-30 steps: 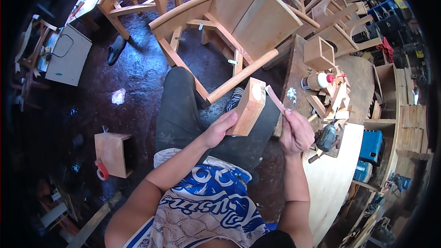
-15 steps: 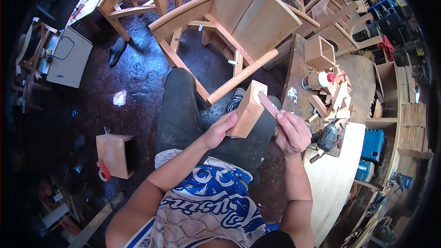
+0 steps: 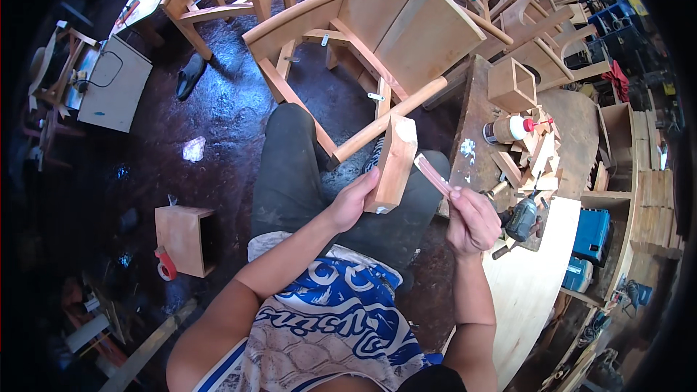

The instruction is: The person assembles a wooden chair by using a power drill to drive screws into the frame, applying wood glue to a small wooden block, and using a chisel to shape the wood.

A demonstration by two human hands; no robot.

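Observation:
My left hand grips a thick wooden block by its left side, above my lap. White smears, perhaps glue, show on the block's top end and at its lower corner. Between the fingertips of my right hand is a thin reddish wood strip. Its far tip points up and left toward the block, with a small gap between them. Just beyond the block lies a curved-back wooden chair tipped over, its round-edged leg crossing in front of my knees.
At right, a worktable carries a glue bottle, wood offcuts, an open square wooden box and a cordless drill. A pale board sits beside my right arm. On the floor at left are a wooden box and red tape roll.
My right hand has drawn the strip away from the block's end, moving slightly right and down. The block in my left hand has turned more upright.

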